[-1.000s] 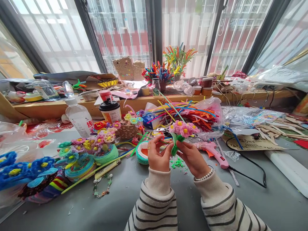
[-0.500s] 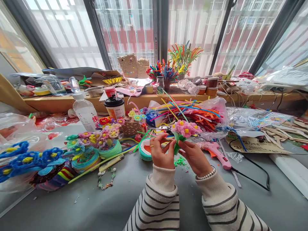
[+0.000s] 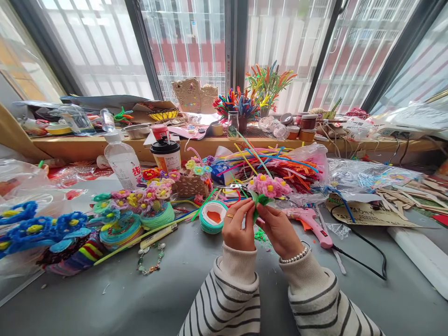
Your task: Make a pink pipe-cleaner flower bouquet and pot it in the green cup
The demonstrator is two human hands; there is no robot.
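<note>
A small bouquet of pink fuzzy pipe-cleaner flowers point(image 3: 270, 185) with yellow centres stands upright between my two hands. Green leaves point(image 3: 259, 201) wrap its base. My left hand point(image 3: 240, 226) pinches the leaves from the left, a ring on one finger. From the right, the thumb and fingers of my right hand point(image 3: 282, 233) close on the same green base. The lower stem is mostly hidden by my fingers. Left of my hands sits a round turquoise-wrapped pot point(image 3: 212, 226) with a white and orange inside. Green clippings point(image 3: 261, 234) lie on the table behind my wrists.
A pink glue gun point(image 3: 311, 224) with a black cord lies at right. Several finished flower pots point(image 3: 157, 214), a beaded bracelet point(image 3: 151, 259) and a box cutter point(image 3: 159, 236) are at left. Behind are loose pipe cleaners point(image 3: 294, 165), a lidded cup point(image 3: 165, 156) and a plastic bottle point(image 3: 121, 158).
The left fingers have drawn together onto the green leaves, and the hands have come closer to each other. The view has shifted slightly, uncovering more of the turquoise pot.
</note>
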